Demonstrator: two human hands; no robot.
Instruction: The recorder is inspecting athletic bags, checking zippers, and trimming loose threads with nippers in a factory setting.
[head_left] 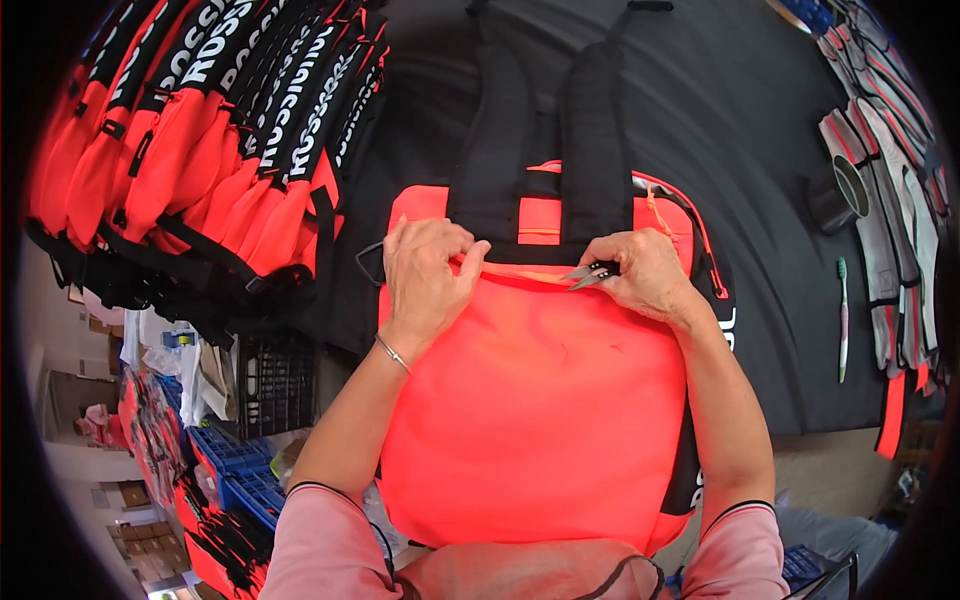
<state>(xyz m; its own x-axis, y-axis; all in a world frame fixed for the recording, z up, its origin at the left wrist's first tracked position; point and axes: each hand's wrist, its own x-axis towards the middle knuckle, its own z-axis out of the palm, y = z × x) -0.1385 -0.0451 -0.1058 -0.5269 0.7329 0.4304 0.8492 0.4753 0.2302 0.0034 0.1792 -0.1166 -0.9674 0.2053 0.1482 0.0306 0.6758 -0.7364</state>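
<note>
A bright red-orange backpack [530,400] lies in front of me, its two black shoulder straps [595,140] stretching away across the black-covered table. My left hand [430,272] grips the fabric edge at the seam below the straps, thumb and fingers pinched on it. Across from it, my right hand [645,272] is closed around small thread snips [592,274], whose pointed blades face left along the same seam. Between the hands the seam edge is lifted slightly, showing a lighter orange strip. A zipper with an orange cord pull [655,212] runs along the upper right corner.
Many red and black backpacks [200,150] are stacked at the left. A dark metal cup [838,195], a toothbrush [843,320] and grey strap pieces with red trim [885,220] lie at the right. Blue crates [240,460] and a black crate [275,385] stand lower left.
</note>
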